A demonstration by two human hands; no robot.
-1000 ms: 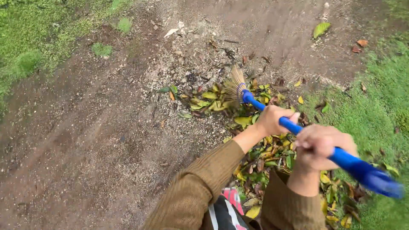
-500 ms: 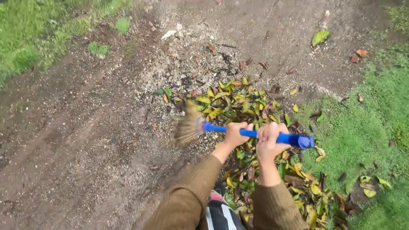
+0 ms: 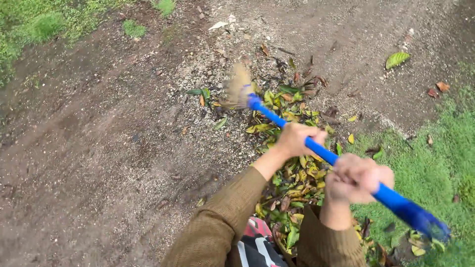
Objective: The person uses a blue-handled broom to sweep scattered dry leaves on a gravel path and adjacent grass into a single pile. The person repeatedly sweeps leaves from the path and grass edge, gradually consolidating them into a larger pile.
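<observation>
Bare dirt path [image 3: 89,163] w/ gravel fills most of the frame, grass [image 3: 435,163] along the right edge and in the upper left corner.

Nearest, bottom centre: both olive-brown sleeves [image 3: 217,227] come up from the lower edge. Right hand [image 3: 358,178], lower right of centre, is fully closed round the blue broom handle [image 3: 326,154] near its rear end; the handle's tail sticks out past it toward the lower right corner. Left hand [image 3: 297,139], a bit higher and further left, is also wrapped tight on the handle, fingers curled over the top. So left hand is nearer the working end, right hand nearer the butt.

Handle's long axis runs diagonally, lower right to upper centre-left. Both forearms angle up-right, wrists bent over the shaft.

Under and beyond the hands: leaf pile [image 3: 292,173], yellow, green and brown, stretching from bottom centre up to mid-frame.

Farther up, broom bristles [image 3: 236,89], tan and motion-blurred, sit at the pile's upper left edge, over gravel.

Farthest: single green leaf [image 3: 397,59] upper right, well apart from the pile.
</observation>
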